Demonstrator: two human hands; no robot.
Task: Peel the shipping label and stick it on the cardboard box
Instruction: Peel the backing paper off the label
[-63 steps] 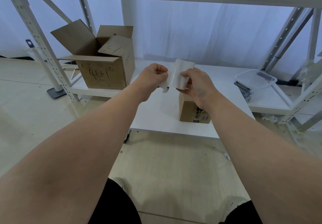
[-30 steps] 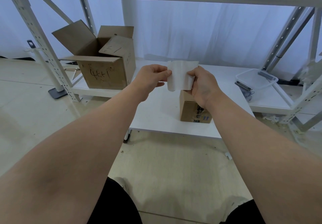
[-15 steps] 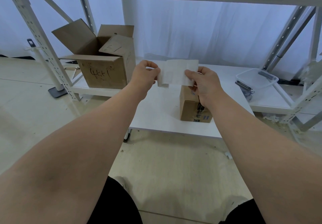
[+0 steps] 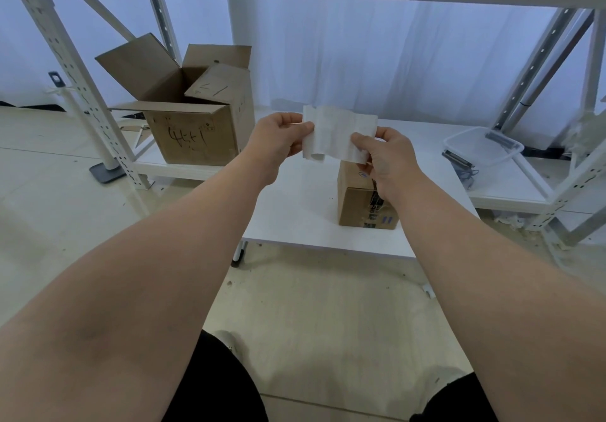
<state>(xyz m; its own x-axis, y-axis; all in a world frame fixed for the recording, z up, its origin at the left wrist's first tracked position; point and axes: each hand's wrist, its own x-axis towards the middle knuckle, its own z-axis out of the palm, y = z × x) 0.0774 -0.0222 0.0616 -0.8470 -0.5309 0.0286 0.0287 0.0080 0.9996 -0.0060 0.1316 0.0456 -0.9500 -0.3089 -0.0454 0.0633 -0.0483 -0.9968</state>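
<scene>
Shipping label (image 4: 337,136): you are holding it in the air, stretching it wider than a second ago | left hand (image 4: 278,139) is pinching its left edge, right hand (image 4: 390,159) its right edge | peel is probably progressing, lower-left corner curling | cardboard box (image 4: 355,205) is standing on the table (image 4: 295,218) beneath, awaiting it.

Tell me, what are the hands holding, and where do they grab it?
A white shipping label: the left hand pinches its left edge, and the right hand pinches its lower right edge.
</scene>
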